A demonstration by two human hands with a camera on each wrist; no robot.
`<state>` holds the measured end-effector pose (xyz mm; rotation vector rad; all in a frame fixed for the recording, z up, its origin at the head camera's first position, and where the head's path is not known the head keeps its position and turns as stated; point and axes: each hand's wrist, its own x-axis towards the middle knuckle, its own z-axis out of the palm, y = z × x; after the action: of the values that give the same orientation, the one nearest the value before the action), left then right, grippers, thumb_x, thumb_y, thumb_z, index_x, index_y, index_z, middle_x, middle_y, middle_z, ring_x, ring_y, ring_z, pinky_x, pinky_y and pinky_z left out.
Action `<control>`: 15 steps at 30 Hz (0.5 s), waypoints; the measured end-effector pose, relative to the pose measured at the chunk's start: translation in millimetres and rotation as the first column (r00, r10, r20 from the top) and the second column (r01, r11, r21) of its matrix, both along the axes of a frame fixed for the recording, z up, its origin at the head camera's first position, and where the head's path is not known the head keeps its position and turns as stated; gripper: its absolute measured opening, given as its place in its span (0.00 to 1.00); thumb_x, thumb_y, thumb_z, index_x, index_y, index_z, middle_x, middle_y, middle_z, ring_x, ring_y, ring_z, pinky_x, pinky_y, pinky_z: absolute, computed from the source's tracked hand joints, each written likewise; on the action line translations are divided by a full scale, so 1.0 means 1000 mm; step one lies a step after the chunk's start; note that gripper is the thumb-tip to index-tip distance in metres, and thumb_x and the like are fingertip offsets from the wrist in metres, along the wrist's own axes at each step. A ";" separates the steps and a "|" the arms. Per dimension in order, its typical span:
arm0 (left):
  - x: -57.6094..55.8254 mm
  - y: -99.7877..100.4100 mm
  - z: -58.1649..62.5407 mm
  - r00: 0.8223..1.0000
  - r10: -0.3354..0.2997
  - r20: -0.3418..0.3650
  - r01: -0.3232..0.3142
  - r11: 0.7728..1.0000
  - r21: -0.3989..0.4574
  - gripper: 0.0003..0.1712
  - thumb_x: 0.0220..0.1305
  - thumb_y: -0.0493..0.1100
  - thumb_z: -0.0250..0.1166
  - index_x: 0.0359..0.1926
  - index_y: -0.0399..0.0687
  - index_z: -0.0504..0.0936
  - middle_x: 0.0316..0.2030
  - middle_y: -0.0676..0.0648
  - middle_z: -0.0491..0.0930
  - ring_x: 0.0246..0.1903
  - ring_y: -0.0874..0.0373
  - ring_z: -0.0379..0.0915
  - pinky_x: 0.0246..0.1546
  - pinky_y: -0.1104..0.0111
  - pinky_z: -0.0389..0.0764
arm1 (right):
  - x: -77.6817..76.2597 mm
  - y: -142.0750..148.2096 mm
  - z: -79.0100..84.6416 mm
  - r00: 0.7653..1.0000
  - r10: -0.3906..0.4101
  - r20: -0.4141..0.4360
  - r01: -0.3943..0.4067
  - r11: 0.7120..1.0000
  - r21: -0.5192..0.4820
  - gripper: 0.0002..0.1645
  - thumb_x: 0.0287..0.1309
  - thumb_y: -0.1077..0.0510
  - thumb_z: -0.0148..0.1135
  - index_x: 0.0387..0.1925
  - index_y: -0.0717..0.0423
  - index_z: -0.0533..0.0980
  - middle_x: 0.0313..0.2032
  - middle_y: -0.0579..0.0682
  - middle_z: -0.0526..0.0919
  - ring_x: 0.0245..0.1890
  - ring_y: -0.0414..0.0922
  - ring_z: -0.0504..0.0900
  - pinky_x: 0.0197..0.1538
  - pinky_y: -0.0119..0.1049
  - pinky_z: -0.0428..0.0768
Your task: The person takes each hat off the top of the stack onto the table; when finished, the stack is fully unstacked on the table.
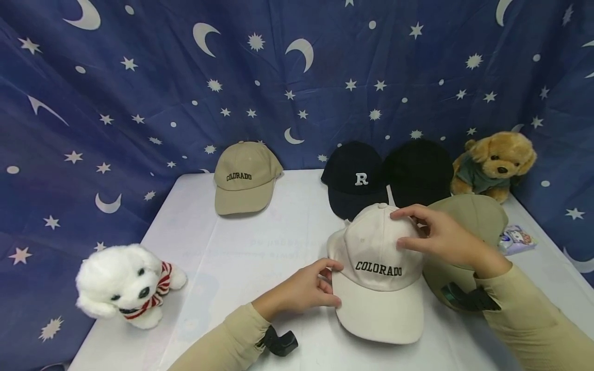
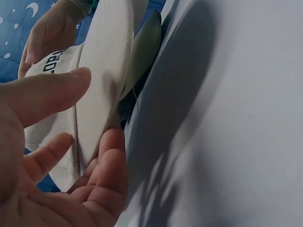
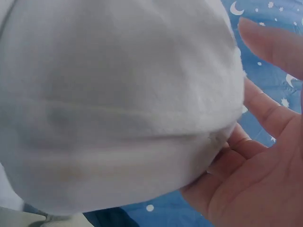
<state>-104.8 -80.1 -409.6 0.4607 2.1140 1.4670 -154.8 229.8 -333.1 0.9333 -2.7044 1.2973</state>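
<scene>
A cream baseball cap marked COLORADO faces the front, between both hands. My left hand holds it at its left edge. In the left wrist view, the thumb lies across the front and fingers curl under the brim, which casts a shadow on the cloth. My right hand holds the upper right of the crown, fingers spread. In the right wrist view, its fingers reach behind the crown, hiding their tips. Beside it, an olive cap is partly covered by the right forearm.
Along the back stand a tan COLORADO cap, a navy cap with an R and a black cap. A brown plush dog and a small packet are at right; a white plush dog sits at left.
</scene>
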 end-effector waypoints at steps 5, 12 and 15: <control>0.005 -0.006 -0.001 1.000 -0.019 0.004 0.019 1.000 -0.024 0.34 0.54 0.34 0.76 0.61 0.50 0.73 0.30 0.52 0.80 0.32 0.63 0.77 0.36 0.73 0.74 | 0.003 0.000 -0.002 0.999 0.039 0.010 -0.039 0.999 0.008 0.27 0.53 0.64 0.75 0.55 0.58 0.78 0.52 0.52 0.80 0.45 0.38 0.74 0.45 0.24 0.73; -0.001 -0.006 -0.007 0.999 0.004 -0.054 -0.009 0.996 -0.092 0.34 0.53 0.37 0.77 0.60 0.53 0.74 0.37 0.53 0.77 0.33 0.65 0.78 0.37 0.72 0.75 | -0.004 -0.002 -0.009 0.997 -0.015 0.079 0.013 1.000 0.027 0.26 0.57 0.61 0.73 0.57 0.59 0.77 0.54 0.55 0.79 0.47 0.43 0.74 0.47 0.26 0.73; -0.005 -0.004 -0.011 0.997 0.017 -0.074 -0.026 0.992 -0.123 0.34 0.52 0.38 0.77 0.60 0.53 0.74 0.41 0.54 0.74 0.34 0.65 0.78 0.38 0.71 0.76 | -0.010 -0.002 -0.015 0.994 -0.026 0.104 0.025 1.000 0.009 0.26 0.58 0.61 0.72 0.57 0.60 0.76 0.53 0.56 0.78 0.46 0.45 0.73 0.46 0.27 0.74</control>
<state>-110.3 -83.9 -420.7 0.4525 2.2583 1.3394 -165.2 227.6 -347.7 0.8525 -2.7897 1.3694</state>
